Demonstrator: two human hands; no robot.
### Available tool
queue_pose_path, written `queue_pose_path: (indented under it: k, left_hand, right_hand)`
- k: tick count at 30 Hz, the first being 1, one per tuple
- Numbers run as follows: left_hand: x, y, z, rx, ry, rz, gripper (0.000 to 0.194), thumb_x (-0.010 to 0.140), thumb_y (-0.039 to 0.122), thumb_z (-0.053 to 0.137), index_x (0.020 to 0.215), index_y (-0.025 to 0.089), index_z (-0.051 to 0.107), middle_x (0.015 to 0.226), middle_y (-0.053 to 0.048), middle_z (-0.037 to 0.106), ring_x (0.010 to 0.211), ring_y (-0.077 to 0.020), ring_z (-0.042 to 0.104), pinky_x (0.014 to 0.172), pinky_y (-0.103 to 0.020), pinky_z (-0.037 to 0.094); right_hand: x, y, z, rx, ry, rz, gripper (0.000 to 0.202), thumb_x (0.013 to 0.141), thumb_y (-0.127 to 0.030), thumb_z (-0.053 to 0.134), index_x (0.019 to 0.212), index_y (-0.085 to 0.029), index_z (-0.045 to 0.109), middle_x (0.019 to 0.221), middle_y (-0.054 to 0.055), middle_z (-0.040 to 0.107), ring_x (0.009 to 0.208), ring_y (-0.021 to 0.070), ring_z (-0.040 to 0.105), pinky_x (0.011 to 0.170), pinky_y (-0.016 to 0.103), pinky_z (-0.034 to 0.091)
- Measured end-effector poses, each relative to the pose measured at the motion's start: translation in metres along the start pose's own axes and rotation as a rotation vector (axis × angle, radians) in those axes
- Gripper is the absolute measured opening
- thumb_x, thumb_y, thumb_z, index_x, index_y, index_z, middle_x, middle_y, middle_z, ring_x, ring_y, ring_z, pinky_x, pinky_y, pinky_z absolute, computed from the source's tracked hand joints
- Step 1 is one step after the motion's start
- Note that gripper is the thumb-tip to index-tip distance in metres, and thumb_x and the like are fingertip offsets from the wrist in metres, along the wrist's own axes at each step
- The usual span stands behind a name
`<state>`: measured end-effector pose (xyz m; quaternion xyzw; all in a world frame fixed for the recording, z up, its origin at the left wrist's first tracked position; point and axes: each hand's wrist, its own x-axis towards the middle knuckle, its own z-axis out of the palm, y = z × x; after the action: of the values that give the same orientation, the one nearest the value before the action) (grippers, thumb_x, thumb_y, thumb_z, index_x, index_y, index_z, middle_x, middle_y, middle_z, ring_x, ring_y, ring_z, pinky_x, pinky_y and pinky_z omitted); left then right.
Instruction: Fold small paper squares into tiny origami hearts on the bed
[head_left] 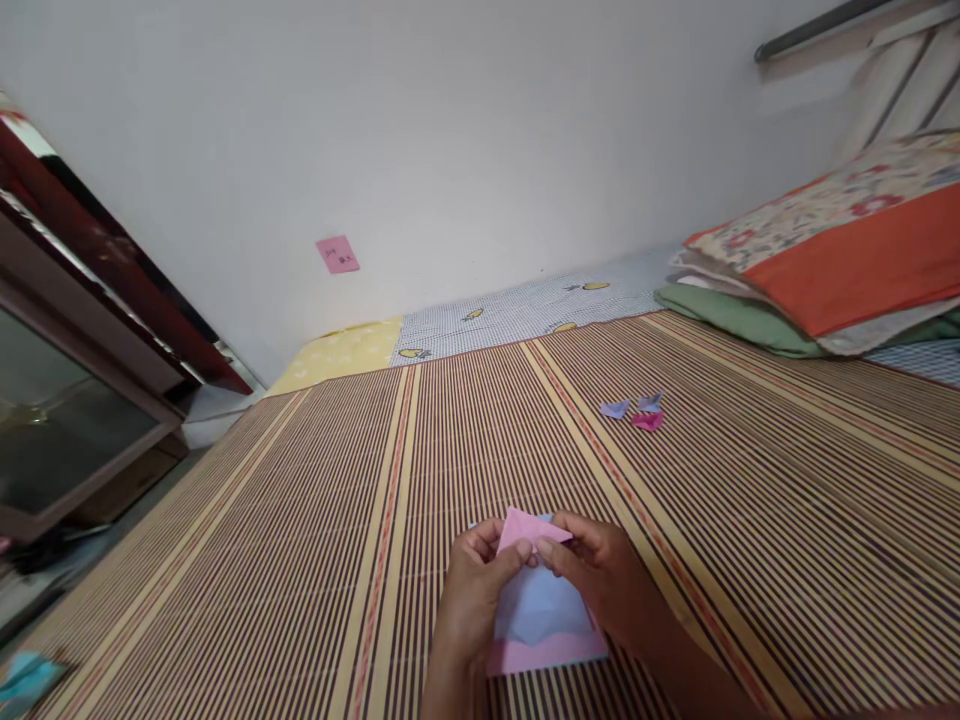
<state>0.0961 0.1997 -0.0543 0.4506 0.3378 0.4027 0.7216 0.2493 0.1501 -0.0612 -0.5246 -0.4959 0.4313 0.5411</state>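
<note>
A folded piece of pink paper (519,527) is pinched between both my hands near the bottom middle of the view. My left hand (478,572) grips its left side with thumb and fingers. On the right side, my right hand (600,560) holds it the same way, the two thumbs close together at its lower edge. Beneath the hands lie light blue paper (541,603) and a pink sheet (551,655) that shows below it. My fingers hide part of the folded paper.
A striped bamboo mat (315,520) covers the bed. Small folded papers, two bluish (615,409) and one magenta (647,421), lie ahead to the right. Folded bedding (847,260) is stacked at far right. A pink note (337,254) is on the wall; teal material (30,682) lies at lower left.
</note>
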Motion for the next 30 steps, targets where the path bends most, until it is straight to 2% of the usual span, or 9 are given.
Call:
queue_pose_path:
  k: [2,5,15,24,30]
  left_hand:
    - [0.0,0.001,0.0,0.021,0.016,-0.027,0.024,0.067,0.032,0.089,0.071,0.014,0.074,0.07,-0.004,0.072,0.061,-0.0133,0.061,0.062,-0.024,0.046]
    - [0.0,0.001,-0.001,0.073,0.026,-0.047,0.026,0.067,0.034,0.089,0.071,0.013,0.075,0.068,-0.004,0.072,0.059,-0.0137,0.061,0.06,-0.024,0.045]
    - [-0.002,0.002,-0.001,0.089,-0.027,-0.012,0.031,0.071,0.037,0.086,0.062,0.013,0.068,0.066,-0.003,0.067,0.058,-0.011,0.052,0.055,-0.021,0.038]
    - [-0.002,0.0,-0.002,0.052,-0.078,0.014,0.032,0.073,0.039,0.084,0.062,0.013,0.068,0.064,-0.003,0.065,0.056,-0.0112,0.052,0.055,-0.022,0.037]
    - [0.001,-0.001,-0.007,0.107,-0.025,-0.006,0.034,0.073,0.04,0.083,0.061,0.014,0.064,0.063,-0.002,0.062,0.055,-0.0119,0.05,0.054,-0.023,0.035]
  right_hand:
    - [-0.001,0.001,0.0,-0.043,0.021,-0.008,0.029,0.088,-0.037,0.06,0.065,-0.02,0.055,0.057,-0.005,0.043,0.053,0.0122,0.038,0.048,0.023,0.029]
    - [-0.001,-0.002,0.001,-0.113,0.036,-0.044,0.025,0.088,-0.032,0.058,0.067,-0.019,0.06,0.058,-0.004,0.048,0.055,0.013,0.041,0.049,0.024,0.03]
    - [0.0,-0.006,0.0,-0.213,-0.034,-0.112,0.025,0.091,-0.031,0.053,0.071,-0.019,0.061,0.064,-0.003,0.05,0.06,0.0141,0.043,0.055,0.026,0.032]
    - [0.001,-0.002,-0.011,-0.128,-0.034,-0.129,0.034,0.092,-0.039,0.053,0.064,-0.02,0.051,0.059,-0.005,0.04,0.055,0.0125,0.037,0.052,0.026,0.029]
    - [0.007,0.007,-0.022,-0.031,0.018,-0.08,0.033,0.091,-0.037,0.056,0.062,-0.021,0.05,0.058,-0.005,0.041,0.054,0.0128,0.037,0.051,0.026,0.03]
